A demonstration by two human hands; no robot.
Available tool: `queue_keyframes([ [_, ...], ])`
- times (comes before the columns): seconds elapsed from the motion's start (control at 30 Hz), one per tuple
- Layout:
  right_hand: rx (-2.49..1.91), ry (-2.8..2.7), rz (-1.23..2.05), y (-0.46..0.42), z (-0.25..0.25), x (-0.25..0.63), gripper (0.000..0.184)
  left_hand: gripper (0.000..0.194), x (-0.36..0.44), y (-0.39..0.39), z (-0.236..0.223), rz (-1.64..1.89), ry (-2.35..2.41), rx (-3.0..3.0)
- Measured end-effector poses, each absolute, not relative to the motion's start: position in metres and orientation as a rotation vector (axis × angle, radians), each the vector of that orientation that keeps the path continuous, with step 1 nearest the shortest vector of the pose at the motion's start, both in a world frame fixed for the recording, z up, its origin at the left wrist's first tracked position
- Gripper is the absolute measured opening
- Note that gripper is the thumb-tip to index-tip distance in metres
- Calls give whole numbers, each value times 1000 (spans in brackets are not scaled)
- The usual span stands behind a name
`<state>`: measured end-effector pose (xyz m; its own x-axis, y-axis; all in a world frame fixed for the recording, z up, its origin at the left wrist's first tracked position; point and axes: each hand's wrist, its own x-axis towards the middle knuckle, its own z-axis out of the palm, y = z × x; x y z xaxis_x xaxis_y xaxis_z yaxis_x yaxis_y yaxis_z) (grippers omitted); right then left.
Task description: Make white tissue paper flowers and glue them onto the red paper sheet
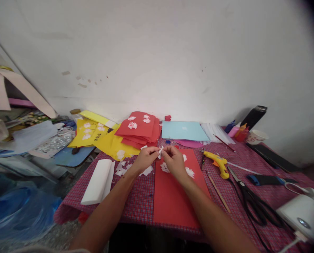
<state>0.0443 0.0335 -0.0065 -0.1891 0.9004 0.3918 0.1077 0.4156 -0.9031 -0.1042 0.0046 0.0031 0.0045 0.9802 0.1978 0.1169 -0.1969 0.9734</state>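
Between the fingertips of my left hand [145,157] and my right hand [174,162] is a small piece of white tissue paper [160,152]. Both hands pinch it from either side, over the top edge of a red paper sheet [175,202]. White paper flowers lie on that sheet, one [190,172] to the right of my right hand and others partly hidden by it. Cut white paper pieces [121,170] are scattered left of my left forearm, and a few more [147,171] lie just below my left hand.
A folded white paper stack [97,182] lies at the left. Red sheets with flowers [141,128] and a light blue sheet [184,130] are by the wall. At the right are a yellow glue gun [217,162], black scissors [251,200], a wooden stick [218,192] and a black bottle [254,117].
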Motion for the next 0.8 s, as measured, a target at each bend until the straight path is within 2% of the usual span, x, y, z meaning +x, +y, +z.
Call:
queue_keyframes([
  [0.8, -908, -1588, 915, 35, -7, 45, 7, 21, -104, 3, 6, 1312, 1153, 1452],
])
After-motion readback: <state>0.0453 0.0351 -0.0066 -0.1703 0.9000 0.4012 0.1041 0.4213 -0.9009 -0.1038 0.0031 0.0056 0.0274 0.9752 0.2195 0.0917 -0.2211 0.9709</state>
